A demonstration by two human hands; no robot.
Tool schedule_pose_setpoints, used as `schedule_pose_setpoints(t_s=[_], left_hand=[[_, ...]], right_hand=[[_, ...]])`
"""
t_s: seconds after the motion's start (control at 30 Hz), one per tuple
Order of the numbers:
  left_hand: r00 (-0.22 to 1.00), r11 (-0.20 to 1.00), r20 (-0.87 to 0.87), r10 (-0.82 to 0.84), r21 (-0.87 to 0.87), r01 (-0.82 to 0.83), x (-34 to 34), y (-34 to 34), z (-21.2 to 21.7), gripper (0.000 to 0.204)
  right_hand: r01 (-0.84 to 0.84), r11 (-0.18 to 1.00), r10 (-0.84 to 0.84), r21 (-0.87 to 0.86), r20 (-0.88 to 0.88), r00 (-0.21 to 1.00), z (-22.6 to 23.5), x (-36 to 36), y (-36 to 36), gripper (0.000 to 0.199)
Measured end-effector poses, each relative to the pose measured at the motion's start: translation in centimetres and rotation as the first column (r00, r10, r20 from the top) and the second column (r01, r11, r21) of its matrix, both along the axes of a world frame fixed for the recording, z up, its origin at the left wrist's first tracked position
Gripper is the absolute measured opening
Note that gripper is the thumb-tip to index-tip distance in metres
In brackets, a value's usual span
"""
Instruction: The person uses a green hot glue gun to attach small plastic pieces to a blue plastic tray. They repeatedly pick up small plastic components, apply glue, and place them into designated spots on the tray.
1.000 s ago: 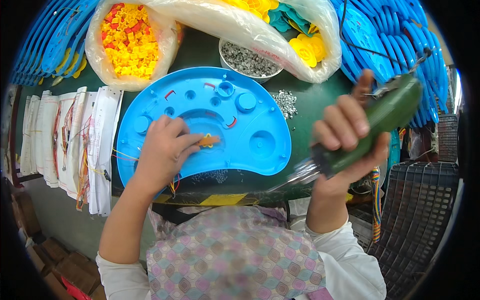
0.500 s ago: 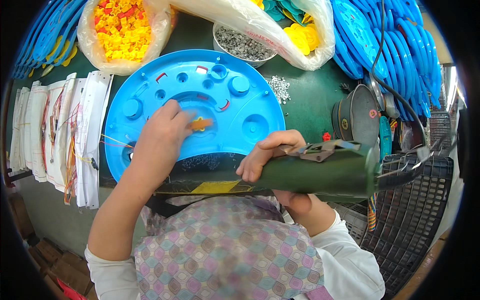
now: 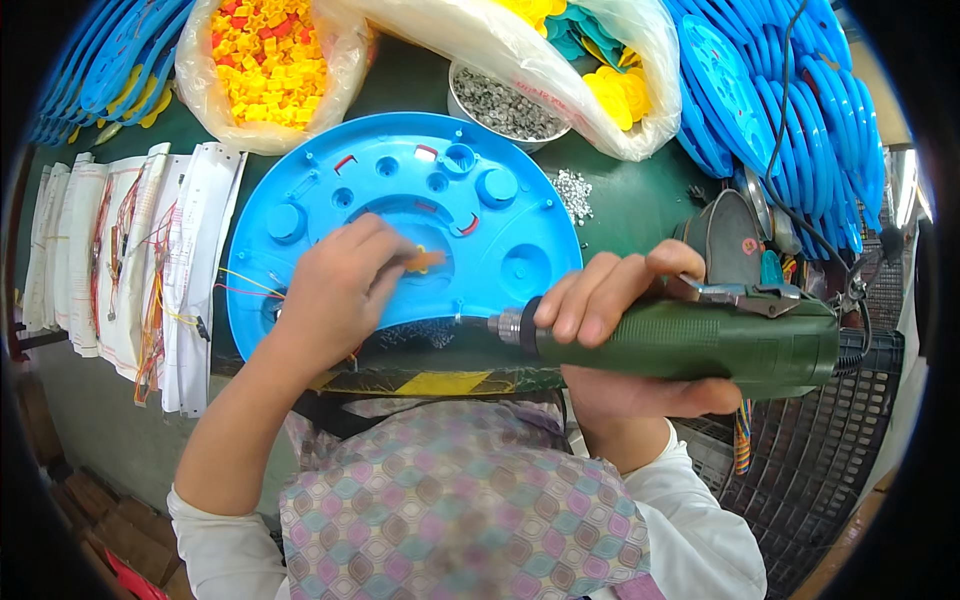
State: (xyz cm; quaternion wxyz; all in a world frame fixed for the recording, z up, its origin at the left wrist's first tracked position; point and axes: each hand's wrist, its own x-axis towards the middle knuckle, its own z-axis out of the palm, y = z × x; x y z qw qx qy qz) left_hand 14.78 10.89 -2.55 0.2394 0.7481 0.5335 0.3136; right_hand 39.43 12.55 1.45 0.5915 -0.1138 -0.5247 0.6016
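Dark green counter [image 3: 640,195] carries a blue half-round plastic tray [image 3: 400,215] at centre. Behind the tray: bag of yellow-orange pieces [image 3: 265,60], bowl of grey screws [image 3: 505,100]. Left of it, white wired cards [image 3: 130,260]; right, stacked blue trays [image 3: 800,110].

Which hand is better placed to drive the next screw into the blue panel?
Right, probably. The right hand grips the green power screwdriver, its tip pointing toward the blue panel. The left hand rests on the panel, pinching a small orange part, so it is occupied.
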Motion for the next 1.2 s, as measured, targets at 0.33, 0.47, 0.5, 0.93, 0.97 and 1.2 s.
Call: schedule_pose_setpoints(t_s=[0.33,0.47,0.5,0.93,0.97,1.2], left_hand=[[0.995,0.994,0.032,-0.098,-0.044,0.099,-0.4,0.0,0.3,0.026],[0.995,0.995,-0.001,-0.096,-0.002,0.096,-0.4,0.1,-0.3,0.019],[0.996,0.996,-0.006,-0.087,0.008,0.087,-0.3,0.1,-0.3,0.018],[0.998,0.998,0.029,-0.058,-0.009,0.058,-0.4,0.2,-0.2,0.018],[0.998,0.998,0.036,-0.057,-0.009,0.058,-0.4,0.2,-0.4,0.018],[1.0,1.0,-0.006,-0.024,-0.003,0.024,0.0,0.2,0.1,0.019]], right_hand=[[0.027,1.0,-0.027,-0.009,-0.055,0.998,-2.4,-3.5,3.0,0.111],[0.01,1.0,-0.011,-0.018,-0.024,1.0,-2.3,-3.5,2.9,0.11],[0.01,1.0,-0.01,-0.024,-0.015,1.0,-2.2,-3.4,2.9,0.11],[-0.081,0.997,0.081,-0.004,-0.019,0.997,-2.2,-3.8,3.3,0.108],[-0.102,0.995,0.102,-0.005,-0.016,0.995,-2.1,-3.7,3.3,0.107],[-0.134,0.988,0.136,-0.077,0.013,0.991,-0.4,-4.5,2.3,0.106]])
